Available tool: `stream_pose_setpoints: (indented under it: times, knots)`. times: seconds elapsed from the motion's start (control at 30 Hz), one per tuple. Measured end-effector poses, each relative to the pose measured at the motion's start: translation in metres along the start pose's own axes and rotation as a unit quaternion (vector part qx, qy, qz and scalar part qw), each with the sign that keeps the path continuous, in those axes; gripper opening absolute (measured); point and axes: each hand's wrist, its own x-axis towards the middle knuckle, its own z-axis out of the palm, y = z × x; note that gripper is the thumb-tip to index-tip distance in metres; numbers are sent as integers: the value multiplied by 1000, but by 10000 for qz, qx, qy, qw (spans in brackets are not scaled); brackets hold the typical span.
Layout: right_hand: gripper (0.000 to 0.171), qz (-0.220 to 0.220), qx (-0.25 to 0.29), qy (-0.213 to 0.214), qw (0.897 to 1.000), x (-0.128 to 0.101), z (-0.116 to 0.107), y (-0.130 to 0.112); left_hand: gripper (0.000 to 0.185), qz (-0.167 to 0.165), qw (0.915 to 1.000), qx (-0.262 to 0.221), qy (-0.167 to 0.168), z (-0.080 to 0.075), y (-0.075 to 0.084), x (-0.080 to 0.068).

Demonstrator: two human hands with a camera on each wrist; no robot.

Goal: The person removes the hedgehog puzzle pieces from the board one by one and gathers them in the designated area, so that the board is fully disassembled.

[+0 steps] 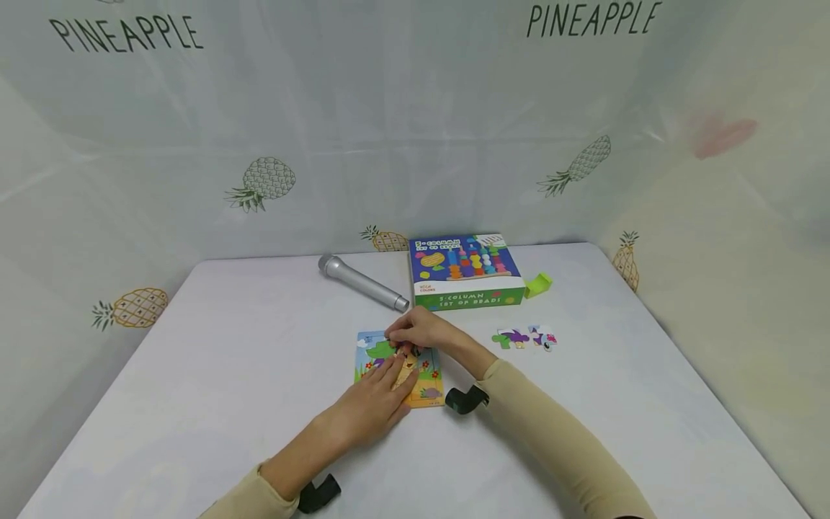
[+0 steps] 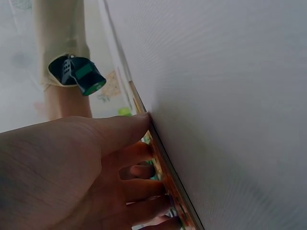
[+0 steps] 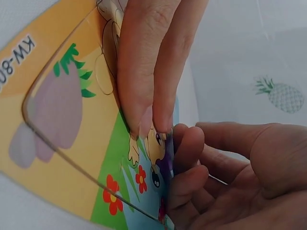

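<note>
A picture puzzle board [image 1: 431,394] with cartoon figures, red flowers and a yellow border lies in front of me. My left hand [image 1: 374,408] rests on it with straight, spread fingers pressing the picture; its thumb lies at the near edge in the left wrist view. My right hand [image 1: 423,329] reaches over the board's upper edge. In the right wrist view its curled fingers [image 3: 189,179] meet the picture close beside the left fingertips. I cannot tell whether a puzzle piece sits between them. Several loose puzzle pieces [image 1: 512,337] lie to the right of the board.
A blue and green bead set box [image 1: 467,270] stands at the back, with a small lime-green object [image 1: 537,285] at its right side. A silver microphone [image 1: 364,282] lies left of the box. Pineapple-printed cloth hangs behind the white table [image 1: 259,324].
</note>
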Motion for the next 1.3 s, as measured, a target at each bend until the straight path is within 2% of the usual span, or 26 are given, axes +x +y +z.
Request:
stream_pose_setpoints:
  times: [0.37,1.03,1.3]
  knots:
    - [21,242,125,109,9996,3,0,0,52,73,9999,-137,51,-1,-1,1]
    - [20,94,-212,497,9985,9,3,0,53,18,9998,-178,-37,-2,-2,2]
    - [17,135,164,564,9982,14,3,0,53,71,9999,-135,7,-1,-2,2]
